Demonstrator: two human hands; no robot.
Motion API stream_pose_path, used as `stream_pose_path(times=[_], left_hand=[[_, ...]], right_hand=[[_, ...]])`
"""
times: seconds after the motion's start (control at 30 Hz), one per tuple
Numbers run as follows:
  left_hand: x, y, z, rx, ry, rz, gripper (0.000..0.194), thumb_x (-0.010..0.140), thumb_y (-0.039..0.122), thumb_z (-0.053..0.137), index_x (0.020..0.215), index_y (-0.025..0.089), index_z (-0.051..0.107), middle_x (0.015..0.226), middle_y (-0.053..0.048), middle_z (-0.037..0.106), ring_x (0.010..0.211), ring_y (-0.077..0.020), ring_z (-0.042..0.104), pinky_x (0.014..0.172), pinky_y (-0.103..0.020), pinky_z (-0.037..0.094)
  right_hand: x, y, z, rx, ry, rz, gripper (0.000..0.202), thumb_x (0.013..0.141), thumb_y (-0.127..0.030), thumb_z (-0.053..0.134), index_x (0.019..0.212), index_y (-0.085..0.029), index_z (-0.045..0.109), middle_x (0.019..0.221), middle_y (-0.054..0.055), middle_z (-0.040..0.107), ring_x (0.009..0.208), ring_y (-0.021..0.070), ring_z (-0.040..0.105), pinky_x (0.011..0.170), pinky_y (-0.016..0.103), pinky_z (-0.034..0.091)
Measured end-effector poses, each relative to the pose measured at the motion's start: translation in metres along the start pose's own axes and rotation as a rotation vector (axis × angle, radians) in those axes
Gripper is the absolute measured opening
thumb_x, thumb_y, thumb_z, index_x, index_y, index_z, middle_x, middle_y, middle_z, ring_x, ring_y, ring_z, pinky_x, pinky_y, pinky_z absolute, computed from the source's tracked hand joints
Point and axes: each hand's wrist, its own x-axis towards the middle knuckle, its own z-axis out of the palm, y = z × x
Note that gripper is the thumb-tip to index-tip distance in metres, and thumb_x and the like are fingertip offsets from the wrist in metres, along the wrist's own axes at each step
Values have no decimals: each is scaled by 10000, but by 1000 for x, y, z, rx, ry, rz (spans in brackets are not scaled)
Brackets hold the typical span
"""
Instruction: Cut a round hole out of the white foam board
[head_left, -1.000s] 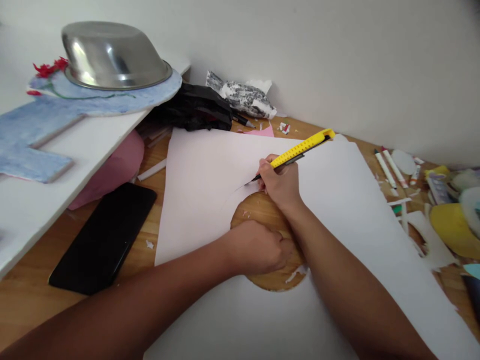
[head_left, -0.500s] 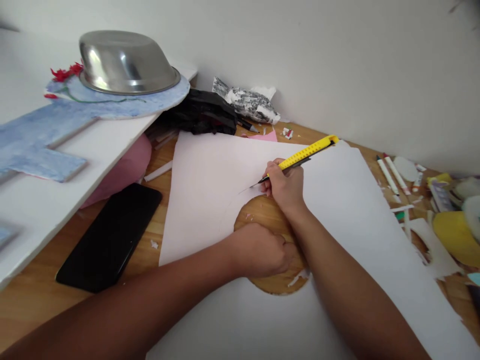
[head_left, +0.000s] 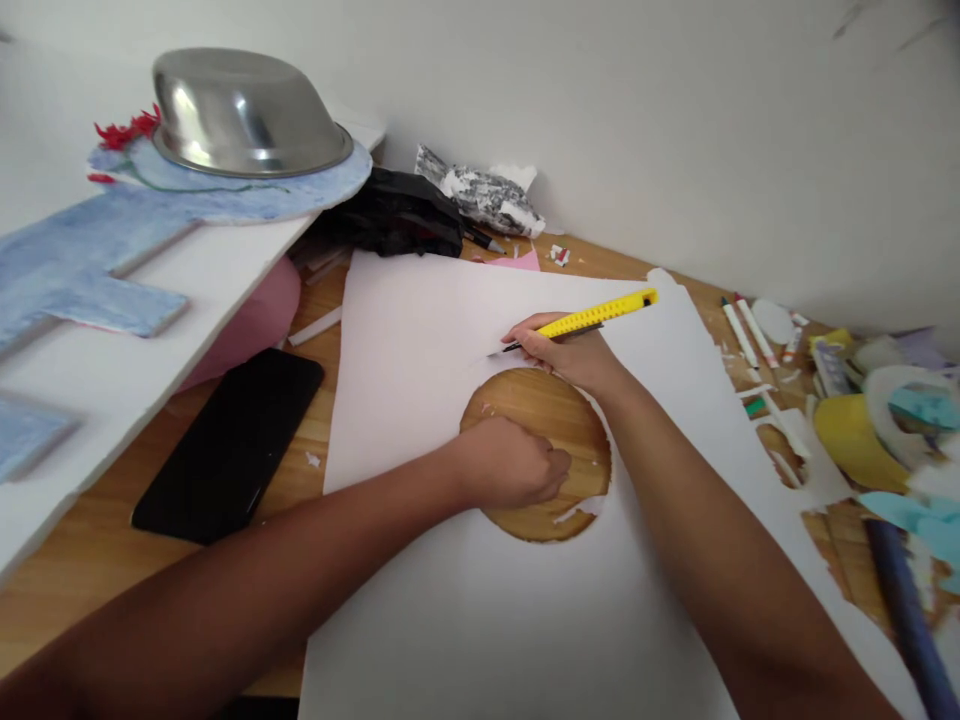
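A large white sheet (head_left: 405, 330) lies on the wooden table, with a round hole through which the wood (head_left: 577, 430) shows. My right hand (head_left: 559, 350) grips a yellow utility knife (head_left: 600, 314) above the hole's upper edge, its thin blade pointing left at the sheet. Over the left part of the hole rests my left hand (head_left: 514, 463), its fingers curled closed; whether anything is inside them is hidden. A white scrap (head_left: 581, 508) lies in the lower part of the hole.
A black phone (head_left: 232, 445) lies left of the sheet. A steel bowl (head_left: 247, 115) sits upside down on a blue-painted cutout (head_left: 97, 245) on a white board. Black plastic (head_left: 397, 215) is behind. Markers (head_left: 756, 330), a yellow roll (head_left: 855, 440) and scraps are at right.
The knife has tilted flatter, and my right hand has turned with it, its wrist now higher. My left hand has shifted slightly left and up. The whole view has moved a little to the right.
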Motion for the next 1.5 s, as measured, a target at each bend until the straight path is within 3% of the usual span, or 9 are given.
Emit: stream_pose_path(times=[0.43,0.83,1.1,1.2,1.33,1.4,1.5], left_hand=[[2,1,-2,12,0,-21,286,968,305,442,809,165,634,665,-11,659,501,-150,562,432,-305,183],[1,1,0,18,27,-2,305,983,303,425,800,155,619,675,-20,662,494,-139,548,445,-271,266],[0,0,1,33,-6,-9,287,973,320,448,808,163,622,667,-5,647,499,-146,543,428,-296,219],[1,1,-3,31,-27,-30,303,987,319,415,827,171,625,688,-7,642,531,-160,552,441,-309,287],[2,2,-8,196,130,-279,232,963,205,412,855,159,612,842,-83,654,821,-248,637,695,-372,487],[1,3,-8,329,227,-406,187,936,146,426,924,139,612,980,-138,656,1000,-298,627,896,-439,483],[-1,4,-4,432,253,-454,199,935,138,429,1017,121,610,1155,-182,639,1140,-328,601,1071,-493,400]], right_hand=[[8,10,4,162,76,-16,256,814,-413,689,737,-170,724,562,-7,612,453,87,501,398,200,403],[10,12,2,180,121,-5,206,830,-302,642,674,-176,687,448,-32,553,345,82,456,347,205,365],[6,12,4,151,202,-43,244,848,-314,621,644,-186,660,397,-42,528,314,83,419,335,213,333],[2,11,5,138,207,-53,263,850,-347,635,638,-192,655,399,-41,531,324,87,432,343,218,332],[2,12,8,121,232,-69,306,850,-358,641,586,-203,618,404,-37,536,329,91,441,355,233,345],[2,14,10,137,258,-77,302,845,-356,646,583,-208,615,411,-35,539,347,109,483,371,245,377],[4,18,10,157,248,-55,260,834,-362,655,625,-207,657,427,-32,548,399,141,557,412,264,441]])
